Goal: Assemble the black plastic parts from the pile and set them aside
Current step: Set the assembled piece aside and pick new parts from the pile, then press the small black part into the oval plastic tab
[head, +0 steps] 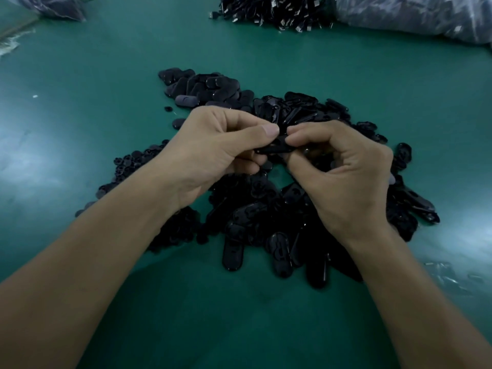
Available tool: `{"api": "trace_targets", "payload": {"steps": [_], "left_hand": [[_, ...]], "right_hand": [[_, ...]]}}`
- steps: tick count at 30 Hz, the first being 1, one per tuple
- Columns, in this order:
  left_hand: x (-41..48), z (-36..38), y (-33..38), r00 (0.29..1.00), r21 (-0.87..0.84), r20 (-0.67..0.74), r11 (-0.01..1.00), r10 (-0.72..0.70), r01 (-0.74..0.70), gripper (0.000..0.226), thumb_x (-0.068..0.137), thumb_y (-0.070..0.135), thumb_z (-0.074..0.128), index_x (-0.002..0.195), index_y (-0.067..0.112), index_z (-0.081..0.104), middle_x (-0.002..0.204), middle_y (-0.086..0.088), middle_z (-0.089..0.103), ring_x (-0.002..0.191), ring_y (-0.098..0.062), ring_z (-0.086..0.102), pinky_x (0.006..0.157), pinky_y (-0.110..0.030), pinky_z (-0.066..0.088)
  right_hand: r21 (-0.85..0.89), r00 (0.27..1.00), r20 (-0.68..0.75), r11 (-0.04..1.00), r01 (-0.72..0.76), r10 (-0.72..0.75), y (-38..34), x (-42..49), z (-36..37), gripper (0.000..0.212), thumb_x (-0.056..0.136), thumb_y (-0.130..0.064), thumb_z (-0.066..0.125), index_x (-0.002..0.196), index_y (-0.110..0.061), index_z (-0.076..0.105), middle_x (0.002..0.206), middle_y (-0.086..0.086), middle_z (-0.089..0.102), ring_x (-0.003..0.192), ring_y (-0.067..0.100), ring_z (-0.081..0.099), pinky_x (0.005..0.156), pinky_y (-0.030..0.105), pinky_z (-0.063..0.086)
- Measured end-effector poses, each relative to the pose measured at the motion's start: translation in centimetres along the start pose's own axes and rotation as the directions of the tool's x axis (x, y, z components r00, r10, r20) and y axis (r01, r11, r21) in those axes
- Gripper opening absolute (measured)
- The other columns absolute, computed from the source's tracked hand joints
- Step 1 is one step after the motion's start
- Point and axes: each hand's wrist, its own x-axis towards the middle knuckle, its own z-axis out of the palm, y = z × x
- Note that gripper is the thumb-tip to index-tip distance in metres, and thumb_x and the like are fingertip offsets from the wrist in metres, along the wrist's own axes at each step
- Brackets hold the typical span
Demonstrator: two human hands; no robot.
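The pile of black parts lies nearest on the green bench. Above its middle, the left hand and right hand each pinch one end of an oblong part between thumb and curled fingers. Its long axis runs hand to hand, so neither is nearer. Beyond the pile's far left edge lies a cluster, probably finished pieces.

A flat black oval part is held level above the pile of black parts.
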Motion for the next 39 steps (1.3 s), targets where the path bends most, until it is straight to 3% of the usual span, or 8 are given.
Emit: {"api": "trace_targets", "payload": {"steps": [4, 6, 8, 17, 27, 32, 36, 39], "left_hand": [[0.0, 0.0, -0.2, 0.998, 0.040, 0.004, 0.997, 0.059, -0.059, 0.017, 0.071, 0.027, 0.073, 0.084, 0.016, 0.077, 0.073, -0.001, 0.074, 0.061, -0.009, 0.067, 0.054, -0.017, 0.053], [0.1, -0.1, -0.2, 0.996, 0.041, -0.016, 0.996, 0.085, -0.084, 0.014, 0.070, 0.028, 0.074, 0.081, 0.019, 0.078, 0.073, -0.001, 0.075, 0.063, -0.010, 0.069, 0.056, -0.018, 0.054], [0.1, -0.1, -0.2, 0.995, 0.038, -0.020, 0.994, 0.099, -0.098, 0.013, 0.070, 0.028, 0.075, 0.079, 0.020, 0.078, 0.074, -0.002, 0.076, 0.064, -0.012, 0.070, 0.057, -0.019, 0.055], [0.1, -0.2, 0.1, 0.998, -0.140, 0.014, 0.988, 0.068, -0.065, 0.024, 0.079, 0.028, 0.069, 0.090, 0.007, 0.074, 0.077, -0.011, 0.074, 0.066, -0.017, 0.071, 0.061, -0.022, 0.058], [0.2, -0.6, -0.1, 0.992, -0.114, 0.024, 0.986, 0.126, -0.122, 0.022, 0.068, 0.012, 0.076, 0.090, 0.010, 0.074, 0.073, -0.004, 0.075, 0.069, -0.016, 0.074, 0.063, -0.022, 0.058], [0.3, -0.8, -0.3, 0.986, 0.152, 0.009, 0.975, 0.164, -0.163, 0.013, 0.081, 0.006, 0.078, 0.085, 0.017, 0.072, 0.069, -0.003, 0.074, 0.064, -0.013, 0.072, 0.059, -0.020, 0.055], [0.0, -0.9, 0.0, 0.976, 0.333, 0.145, 0.921, 0.161, -0.201, 0.022, 0.085, 0.020, 0.079, 0.105, 0.024, 0.073, 0.072, -0.004, 0.076, 0.067, -0.015, 0.073, 0.060, -0.018, 0.054], [-0.1, -0.9, 0.2, 0.967, 0.392, 0.184, 0.889, 0.179, -0.239, 0.015, 0.090, 0.026, 0.073, 0.105, 0.028, 0.075, 0.077, 0.001, 0.077, 0.070, -0.013, 0.073, 0.059, -0.018, 0.053]], "right_hand": [[0.093, 0.986, 0.152, 0.992, -0.085, 0.070, -0.2, 0.0, -0.4, 0.023, 0.083, -0.007, 0.074, 0.102, -0.019, 0.072, 0.086, -0.018, 0.068, 0.073, 0.000, 0.065, 0.069, 0.012, 0.047], [0.147, 0.979, 0.176, 0.981, -0.130, 0.104, -0.3, 0.1, -0.6, 0.018, 0.086, -0.014, 0.072, 0.103, -0.021, 0.072, 0.080, -0.012, 0.070, 0.067, 0.008, 0.064, 0.061, 0.021, 0.050], [0.193, 0.979, 0.150, 0.967, -0.166, 0.138, -0.4, 0.2, -0.6, 0.013, 0.090, -0.015, 0.069, 0.100, -0.021, 0.073, 0.080, -0.007, 0.073, 0.067, 0.015, 0.067, 0.060, 0.030, 0.054], [0.366, 0.957, 0.080, 0.885, -0.287, 0.278, -0.4, 0.7, -0.6, 0.017, 0.090, -0.004, 0.072, 0.092, -0.021, 0.073, 0.076, -0.010, 0.074, 0.067, 0.007, 0.069, 0.065, 0.018, 0.053], [0.393, 0.947, 0.089, 0.863, -0.318, 0.309, -0.5, 0.7, -0.5, 0.016, 0.089, -0.005, 0.073, 0.093, -0.021, 0.073, 0.078, -0.009, 0.075, 0.068, 0.009, 0.070, 0.067, 0.018, 0.055], [0.373, 0.945, 0.081, 0.870, -0.322, 0.315, -0.6, 0.7, -0.4, 0.016, 0.089, -0.010, 0.074, 0.097, -0.022, 0.068, 0.077, -0.008, 0.074, 0.070, 0.009, 0.071, 0.069, 0.020, 0.055], [0.346, 0.953, 0.075, 0.889, -0.299, 0.292, -0.9, 0.6, -0.2, 0.021, 0.087, -0.013, 0.077, 0.098, -0.025, 0.063, 0.080, -0.011, 0.076, 0.076, 0.007, 0.073, 0.072, 0.020, 0.055], [0.264, 0.962, 0.037, 0.926, -0.270, 0.271, -1.1, 0.4, -0.1, 0.020, 0.087, -0.020, 0.078, 0.098, -0.028, 0.063, 0.083, -0.014, 0.076, 0.082, 0.006, 0.074, 0.074, 0.021, 0.056]]}}
